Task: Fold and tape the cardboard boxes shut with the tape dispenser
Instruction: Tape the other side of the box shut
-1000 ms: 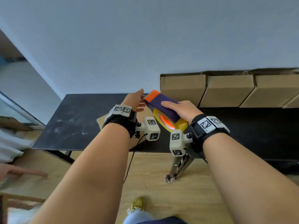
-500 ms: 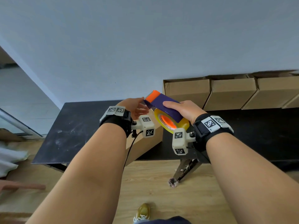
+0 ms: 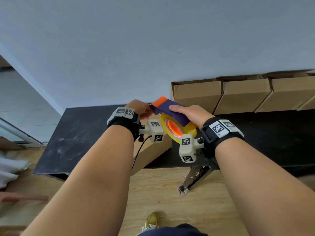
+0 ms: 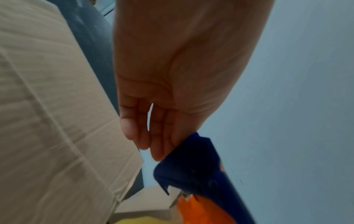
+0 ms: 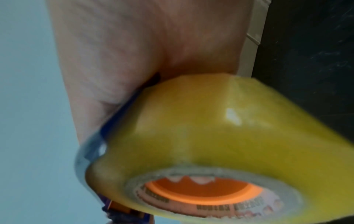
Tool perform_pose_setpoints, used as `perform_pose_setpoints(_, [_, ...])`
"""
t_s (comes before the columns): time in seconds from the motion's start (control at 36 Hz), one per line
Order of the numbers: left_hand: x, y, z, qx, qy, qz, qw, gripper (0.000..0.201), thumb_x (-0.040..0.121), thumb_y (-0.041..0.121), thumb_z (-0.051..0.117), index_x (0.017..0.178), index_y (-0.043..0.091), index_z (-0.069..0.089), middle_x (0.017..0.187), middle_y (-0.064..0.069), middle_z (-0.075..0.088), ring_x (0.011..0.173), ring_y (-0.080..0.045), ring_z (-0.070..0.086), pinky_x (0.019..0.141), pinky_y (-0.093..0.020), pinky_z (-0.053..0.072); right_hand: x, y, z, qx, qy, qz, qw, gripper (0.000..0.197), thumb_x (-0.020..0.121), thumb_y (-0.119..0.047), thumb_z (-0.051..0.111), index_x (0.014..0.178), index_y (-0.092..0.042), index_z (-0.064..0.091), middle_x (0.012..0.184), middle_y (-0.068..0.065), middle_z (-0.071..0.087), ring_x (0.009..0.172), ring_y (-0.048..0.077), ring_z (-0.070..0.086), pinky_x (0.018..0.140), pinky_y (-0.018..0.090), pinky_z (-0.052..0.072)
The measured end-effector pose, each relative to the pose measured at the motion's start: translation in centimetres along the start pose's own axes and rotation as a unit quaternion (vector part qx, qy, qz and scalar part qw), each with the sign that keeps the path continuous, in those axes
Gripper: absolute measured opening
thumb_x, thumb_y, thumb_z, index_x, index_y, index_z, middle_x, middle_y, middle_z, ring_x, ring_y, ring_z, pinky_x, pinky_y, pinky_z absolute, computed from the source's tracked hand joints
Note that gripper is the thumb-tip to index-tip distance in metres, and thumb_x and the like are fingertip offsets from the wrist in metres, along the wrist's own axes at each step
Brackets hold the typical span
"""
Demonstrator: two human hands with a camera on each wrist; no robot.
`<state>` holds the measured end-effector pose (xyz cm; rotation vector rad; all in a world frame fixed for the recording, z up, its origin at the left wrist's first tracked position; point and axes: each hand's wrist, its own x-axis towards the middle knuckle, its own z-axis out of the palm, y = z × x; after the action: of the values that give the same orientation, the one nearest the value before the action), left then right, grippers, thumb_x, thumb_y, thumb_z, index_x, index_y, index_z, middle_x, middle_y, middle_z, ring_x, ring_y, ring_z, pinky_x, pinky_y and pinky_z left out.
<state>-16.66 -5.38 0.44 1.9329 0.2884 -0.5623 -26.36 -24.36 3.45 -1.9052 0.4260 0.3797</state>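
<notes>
My right hand [image 3: 189,114] grips the purple tape dispenser [image 3: 172,110] from above, with its orange tip pointing away to the left. The yellow tape roll [image 3: 177,132] hangs under it and fills the right wrist view [image 5: 201,121]. My left hand [image 3: 142,108] is curled at the dispenser's front end. In the left wrist view its fingertips [image 4: 157,148] touch the blue head [image 4: 195,166], and the thumb is hidden behind it. A brown cardboard box [image 3: 153,152] lies under my left wrist at the near edge of the black table [image 3: 76,133], overhanging it.
A row of open cardboard boxes [image 3: 245,96] lines the wall at the back right of the table. A metal table leg [image 3: 196,176] stands on the wood floor below. White cloth [image 3: 10,169] and someone's blurred hand [image 3: 20,198] are at the far left.
My left hand has left its outstretched pose and curled onto the dispenser's front end. Both hands and the dispenser have come closer to me. The box now juts over the table edge.
</notes>
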Motion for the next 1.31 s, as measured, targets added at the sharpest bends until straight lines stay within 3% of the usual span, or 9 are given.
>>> perform_pose_setpoints(0.11, [0.8,1.0,-0.1,0.144,0.038,0.028,0.988,0.05,0.093,0.019,0.056,0.045,0.013,0.044,0.035,0.001,0.046,0.039,-0.015,0.045,0.051,-0.025,0.036,-0.3,-0.3,-0.2,-0.012,0.0,0.007,1.0,0.047,0.075,-0.057,0.074,0.092,-0.014,0.068,0.091,0.006,0.073,0.084,0.022,0.069,0.082,0.033,0.054])
perform_pose_setpoints(0.22, [1.8,1.5,-1.1,0.233,0.131,0.061,0.962,0.033,0.086,0.017,0.057,0.057,0.01,0.043,0.061,-0.007,0.051,0.064,-0.028,0.05,0.058,-0.028,0.038,-0.5,0.0,-1.1,-0.026,0.007,0.022,0.999,0.052,0.072,-0.057,0.076,0.097,-0.012,0.068,0.094,0.007,0.073,0.087,0.024,0.07,0.085,0.036,0.054])
perform_pose_setpoints(0.39, [3.4,1.6,-1.6,0.294,0.157,0.076,0.94,0.033,0.089,0.022,0.055,0.061,0.008,0.047,0.06,-0.006,0.047,0.061,-0.026,0.046,0.048,-0.028,0.032,-1.1,0.4,-2.3,-0.048,0.015,0.034,0.998,0.053,0.074,-0.055,0.075,0.102,-0.01,0.068,0.097,0.01,0.073,0.092,0.026,0.069,0.086,0.037,0.054])
perform_pose_setpoints(0.47, [4.1,1.5,-0.7,0.273,0.111,0.093,0.951,0.035,0.093,0.028,0.051,0.061,0.013,0.055,0.076,-0.005,0.063,0.068,-0.024,0.054,0.054,-0.027,0.038,-1.2,0.2,-2.4,-0.063,0.022,0.041,0.997,0.046,0.078,-0.054,0.072,0.096,-0.012,0.068,0.095,0.009,0.072,0.088,0.026,0.069,0.084,0.036,0.054])
perform_pose_setpoints(0.78, [6.1,-0.4,2.0,0.403,0.096,0.113,0.903,0.034,0.091,0.025,0.055,0.062,0.007,0.048,0.062,-0.005,0.047,0.065,-0.024,0.048,0.05,-0.029,0.032,0.2,1.1,-0.2,-0.109,0.073,0.062,0.989,0.041,0.083,-0.054,0.067,0.072,-0.015,0.057,0.076,0.002,0.06,0.069,0.015,0.055,0.063,0.029,0.042])
perform_pose_setpoints(0.92, [7.0,-1.1,2.9,0.445,0.092,0.136,0.88,0.03,0.096,0.027,0.052,0.099,0.001,0.067,0.1,-0.014,0.066,0.096,-0.031,0.062,0.069,-0.031,0.041,0.6,1.9,0.5,-0.107,0.092,0.077,0.987,0.045,0.078,-0.059,0.069,0.078,-0.015,0.059,0.081,0.001,0.061,0.077,0.016,0.059,0.073,0.031,0.046])
perform_pose_setpoints(1.06, [7.6,-1.6,3.3,0.452,0.101,0.13,0.876,0.028,0.097,0.023,0.049,0.102,0.002,0.068,0.103,-0.015,0.068,0.097,-0.031,0.063,0.072,-0.03,0.044,0.9,1.9,1.0,-0.098,0.094,0.088,0.987,0.042,0.077,-0.057,0.069,0.081,-0.017,0.059,0.087,0.002,0.063,0.085,0.019,0.062,0.079,0.032,0.049])
perform_pose_setpoints(1.22, [8.4,-2.3,3.1,0.385,0.091,0.094,0.913,0.028,0.094,0.027,0.052,0.097,0.003,0.065,0.101,-0.016,0.067,0.082,-0.031,0.058,0.066,-0.03,0.039,1.1,1.7,1.3,-0.081,0.097,0.098,0.987,0.053,0.077,-0.057,0.07,0.106,-0.012,0.063,0.096,0.003,0.064,0.085,0.017,0.06,0.067,0.027,0.044])
perform_pose_setpoints(1.31, [8.5,-2.3,3.4,0.38,0.083,0.078,0.918,0.035,0.097,0.031,0.048,0.106,0.001,0.063,0.11,-0.017,0.064,0.099,-0.034,0.061,0.072,-0.033,0.041,1.2,1.8,1.3,-0.076,0.099,0.1,0.987,0.056,0.077,-0.056,0.071,0.109,-0.012,0.064,0.1,0.004,0.065,0.085,0.017,0.06,0.067,0.027,0.043])
